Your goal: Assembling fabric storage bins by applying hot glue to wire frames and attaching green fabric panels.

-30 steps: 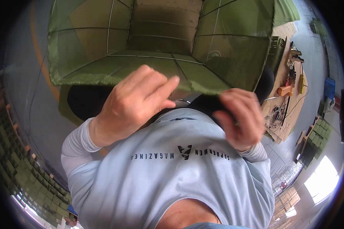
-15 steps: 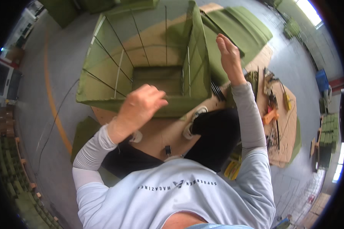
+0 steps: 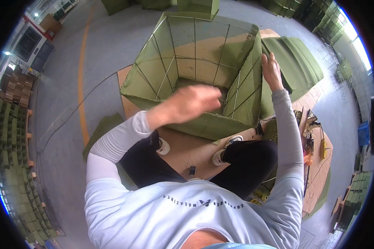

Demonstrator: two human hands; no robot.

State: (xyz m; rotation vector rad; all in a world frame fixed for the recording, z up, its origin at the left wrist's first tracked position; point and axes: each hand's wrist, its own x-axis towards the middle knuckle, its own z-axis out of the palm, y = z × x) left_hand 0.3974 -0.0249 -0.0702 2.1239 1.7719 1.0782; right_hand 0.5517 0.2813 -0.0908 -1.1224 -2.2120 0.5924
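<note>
A big wire-framed box (image 3: pixel 191 124) with olive-green fabric walls stands in front of me, its opening toward me. Thin metal rods cross its inside, and the cardboard below shows between those on the far side. My right hand (image 3: pixel 271 72) is held flat at the outer face of the box's right wall, fingers stretched out. Over the near rim and the opening hangs my left hand (image 3: pixel 191 103), smeared by motion; its fingers cannot be made out clearly, and I see nothing in it.
Folded green fabric (image 3: pixel 293 62) lies right of the box on cardboard. Tools, among them a yellow-handled one (image 3: pixel 323 148), lie on another cardboard sheet (image 3: pixel 320 170) at my right. A cable (image 3: pixel 77 106) crosses the floor at left. Stacked green pieces (image 3: pixel 12 166) stand far left.
My left hand has swung rightward over the box opening. My right hand has come to the box's right wall. The box sits further right in view, turned slightly, as the view shifted.
</note>
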